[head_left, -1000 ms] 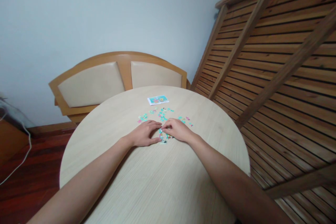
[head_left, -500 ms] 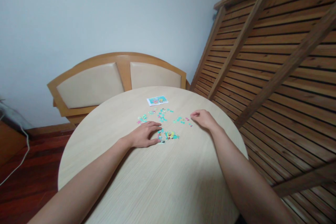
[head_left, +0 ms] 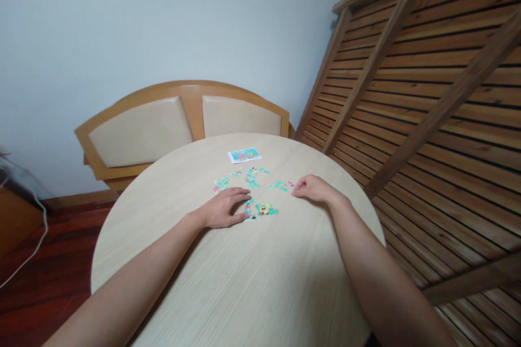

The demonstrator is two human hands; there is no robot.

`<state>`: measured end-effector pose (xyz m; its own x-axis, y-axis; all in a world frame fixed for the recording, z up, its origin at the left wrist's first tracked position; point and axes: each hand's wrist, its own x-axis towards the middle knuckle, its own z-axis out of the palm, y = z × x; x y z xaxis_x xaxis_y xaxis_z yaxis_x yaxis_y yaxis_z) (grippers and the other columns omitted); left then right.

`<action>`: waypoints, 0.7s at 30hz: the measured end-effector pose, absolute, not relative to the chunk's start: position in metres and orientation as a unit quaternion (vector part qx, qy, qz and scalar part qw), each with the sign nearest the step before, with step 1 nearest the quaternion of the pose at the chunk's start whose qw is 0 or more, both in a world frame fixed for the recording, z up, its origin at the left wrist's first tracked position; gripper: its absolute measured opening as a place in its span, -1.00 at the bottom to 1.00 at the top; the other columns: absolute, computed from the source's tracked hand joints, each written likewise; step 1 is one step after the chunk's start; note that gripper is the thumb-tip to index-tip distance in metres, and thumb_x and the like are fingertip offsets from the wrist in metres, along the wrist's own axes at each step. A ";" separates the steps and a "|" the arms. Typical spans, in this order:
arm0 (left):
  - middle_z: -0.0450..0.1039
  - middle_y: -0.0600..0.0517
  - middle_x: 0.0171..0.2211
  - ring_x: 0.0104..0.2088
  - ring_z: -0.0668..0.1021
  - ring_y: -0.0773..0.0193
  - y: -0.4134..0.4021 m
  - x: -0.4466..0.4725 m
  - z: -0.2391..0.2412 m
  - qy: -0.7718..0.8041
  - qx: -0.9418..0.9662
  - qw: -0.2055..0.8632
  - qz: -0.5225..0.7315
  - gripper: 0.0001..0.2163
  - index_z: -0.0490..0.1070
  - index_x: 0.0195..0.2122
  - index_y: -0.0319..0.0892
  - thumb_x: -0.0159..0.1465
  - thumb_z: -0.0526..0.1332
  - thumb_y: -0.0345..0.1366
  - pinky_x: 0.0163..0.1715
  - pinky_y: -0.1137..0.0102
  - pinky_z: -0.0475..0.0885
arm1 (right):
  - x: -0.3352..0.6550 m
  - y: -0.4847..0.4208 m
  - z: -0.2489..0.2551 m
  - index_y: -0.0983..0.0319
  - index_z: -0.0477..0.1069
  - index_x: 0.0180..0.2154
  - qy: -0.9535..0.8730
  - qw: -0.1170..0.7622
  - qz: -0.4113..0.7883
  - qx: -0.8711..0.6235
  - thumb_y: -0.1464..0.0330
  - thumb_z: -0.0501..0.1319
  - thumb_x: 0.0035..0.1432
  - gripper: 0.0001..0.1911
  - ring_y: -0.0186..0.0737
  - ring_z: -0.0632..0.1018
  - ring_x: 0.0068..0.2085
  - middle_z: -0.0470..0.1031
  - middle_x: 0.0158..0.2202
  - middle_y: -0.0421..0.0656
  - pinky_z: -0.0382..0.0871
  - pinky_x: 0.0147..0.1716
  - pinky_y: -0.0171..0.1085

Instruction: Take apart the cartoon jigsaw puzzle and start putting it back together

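Small joined cluster (head_left: 264,209) on desk (head_left: 244,282) beside left hand (head_left: 222,209) — fingers flat, open. Most pieces (head_left: 250,176) loose toward far edge. Right hand (head_left: 311,188) curled — can't tell if gripping.

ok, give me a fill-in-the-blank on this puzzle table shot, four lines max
The pale wooden table has a ___ top.
The left hand lies ___ on it, palm down, beside the joined puzzle patch with a yellow figure.
The right hand rests with its fingers ___.
The small rectangular picture card lies on the ___ side of the scattered turquoise puzzle pieces from the person.
Missing: round; flat; curled; far.
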<state>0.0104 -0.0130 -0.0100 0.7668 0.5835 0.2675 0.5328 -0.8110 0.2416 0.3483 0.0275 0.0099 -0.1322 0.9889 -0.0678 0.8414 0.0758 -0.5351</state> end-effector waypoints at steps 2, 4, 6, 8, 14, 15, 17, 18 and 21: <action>0.32 -0.21 0.23 0.23 0.39 -0.01 -0.013 0.010 -0.009 0.297 0.937 0.076 0.166 -0.54 0.35 0.18 -0.20 0.34 0.18 -0.06 0.25 0.07 0.28 | 0.348 0.028 0.009 0.26 0.60 -0.43 -0.720 0.162 0.233 -0.634 0.28 0.36 -0.11 -0.81 -0.19 0.56 -0.36 0.60 -0.44 -0.13 0.31 -0.41 -0.31; 0.32 -0.21 0.23 0.23 0.38 -0.01 -0.013 0.010 -0.009 0.297 0.936 0.079 0.170 -0.53 0.34 0.18 -0.19 0.35 0.17 -0.04 0.26 0.08 0.27 | 0.348 0.029 0.009 0.26 0.59 -0.44 -0.721 0.164 0.233 -0.631 0.29 0.36 -0.11 -0.83 -0.19 0.56 -0.35 0.60 -0.45 -0.14 0.31 -0.40 -0.31; 0.32 -0.20 0.23 0.23 0.38 -0.02 -0.013 0.011 -0.009 0.296 0.935 0.085 0.175 -0.52 0.33 0.19 -0.17 0.34 0.18 -0.02 0.25 0.07 0.27 | 0.348 0.030 0.008 0.26 0.59 -0.44 -0.723 0.164 0.233 -0.630 0.29 0.36 -0.11 -0.83 -0.20 0.56 -0.36 0.60 -0.46 -0.14 0.31 -0.41 -0.31; 0.32 -0.19 0.24 0.23 0.38 -0.03 -0.014 0.011 -0.009 0.297 0.934 0.089 0.179 -0.50 0.33 0.20 -0.15 0.32 0.20 0.00 0.25 0.05 0.27 | 0.349 0.031 0.007 0.26 0.59 -0.44 -0.724 0.168 0.235 -0.626 0.30 0.36 -0.12 -0.83 -0.20 0.56 -0.37 0.59 -0.46 -0.14 0.31 -0.42 -0.31; 0.32 -0.21 0.23 0.22 0.39 -0.03 -0.015 0.011 -0.010 0.291 0.936 0.092 0.176 -0.49 0.33 0.20 -0.16 0.31 0.22 -0.01 0.24 0.06 0.27 | 0.347 0.032 0.004 0.27 0.57 -0.41 -0.724 0.185 0.255 -0.614 0.35 0.35 -0.11 -0.86 -0.23 0.55 -0.38 0.59 -0.43 -0.15 0.34 -0.38 -0.32; 0.32 -0.21 0.23 0.22 0.39 -0.02 -0.015 0.011 -0.010 0.290 0.936 0.091 0.174 -0.48 0.33 0.20 -0.17 0.31 0.22 0.00 0.25 0.07 0.27 | 0.347 0.032 0.004 0.27 0.56 -0.40 -0.725 0.187 0.257 -0.611 0.36 0.35 -0.10 -0.86 -0.24 0.55 -0.38 0.59 -0.42 -0.15 0.35 -0.38 -0.32; 0.32 -0.22 0.23 0.22 0.39 -0.02 -0.015 0.012 -0.009 0.289 0.937 0.093 0.173 -0.47 0.33 0.20 -0.18 0.30 0.23 0.01 0.24 0.07 0.27 | 0.347 0.032 0.004 0.27 0.55 -0.39 -0.728 0.190 0.259 -0.605 0.38 0.34 -0.10 -0.85 -0.25 0.54 -0.37 0.58 -0.42 -0.15 0.35 -0.37 -0.33; 0.32 -0.22 0.23 0.22 0.39 -0.03 -0.016 0.012 -0.009 0.287 0.937 0.095 0.173 -0.47 0.33 0.20 -0.17 0.30 0.24 0.01 0.24 0.07 0.27 | 0.347 0.032 0.003 0.28 0.55 -0.38 -0.730 0.191 0.261 -0.601 0.39 0.34 -0.10 -0.85 -0.25 0.54 -0.37 0.57 -0.42 -0.16 0.35 -0.37 -0.33; 0.31 -0.21 0.23 0.22 0.38 -0.03 -0.016 0.013 -0.008 0.281 0.937 0.104 0.177 -0.45 0.32 0.21 -0.15 0.29 0.24 0.04 0.24 0.06 0.27 | 0.348 0.034 0.001 0.28 0.54 -0.37 -0.734 0.195 0.268 -0.592 0.39 0.34 -0.10 -0.84 -0.27 0.52 -0.38 0.55 -0.43 -0.17 0.34 -0.39 -0.34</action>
<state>0.0134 -0.0164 -0.0081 0.7791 0.5641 0.2734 0.4903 -0.8201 0.2951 0.3478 0.0336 0.0013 -0.2224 0.9745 -0.0306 0.7652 0.1550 -0.6248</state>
